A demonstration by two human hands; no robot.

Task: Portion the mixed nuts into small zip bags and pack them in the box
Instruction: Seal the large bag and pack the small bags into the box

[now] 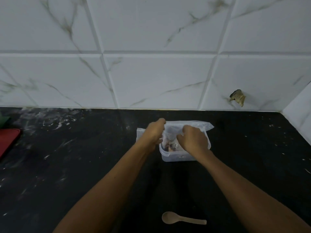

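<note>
A clear plastic box stands on the black counter, with dark mixed nuts partly visible inside it. Above the box, a small clear zip bag hangs upright. My left hand pinches the bag's top left edge. My right hand grips the bag from the right, its fingers curled over the plastic. More clear plastic stretches to the right behind my right hand; I cannot tell whether it belongs to the same bag. The bag's contents are mostly hidden by my hands.
A wooden spoon lies on the counter near the front edge. A red flat object and something green sit at the far left. White marble-patterned tiles rise behind; the wall turns a corner at the right.
</note>
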